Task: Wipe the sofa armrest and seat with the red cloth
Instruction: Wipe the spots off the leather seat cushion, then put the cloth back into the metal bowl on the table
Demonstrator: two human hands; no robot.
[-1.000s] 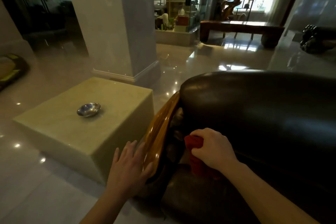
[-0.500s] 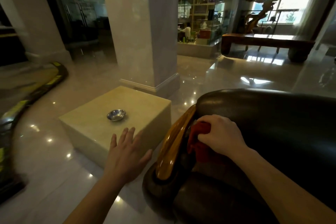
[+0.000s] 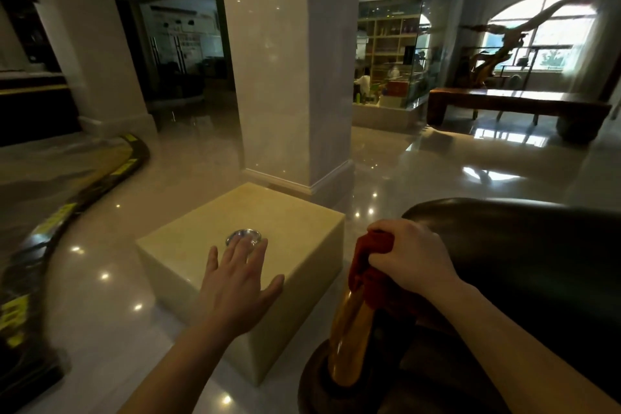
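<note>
Where red cloth [image 3: 368, 265] bunches against the dark sofa armrest [image 3: 510, 262], right hand [image 3: 411, 259] grips it, fingers curled round the wad, just above the amber wooden trim [image 3: 349, 336]. Left hand [image 3: 235, 282] spread flat, holding nothing, over pale stone desk [image 3: 181, 259] beside the sofa; contact unclear. Small metal dish [image 3: 243, 234] on desk, partly hidden by that hand. Marble pillar [image 3: 289, 77] beyond

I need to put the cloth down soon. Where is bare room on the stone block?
The stone block is bare behind the metal dish toward the pillar, and right of the dish up to its edge. The left hand covers the near corner in this view. The sofa armrest end is crowded: the right hand grips the red cloth there.
</note>
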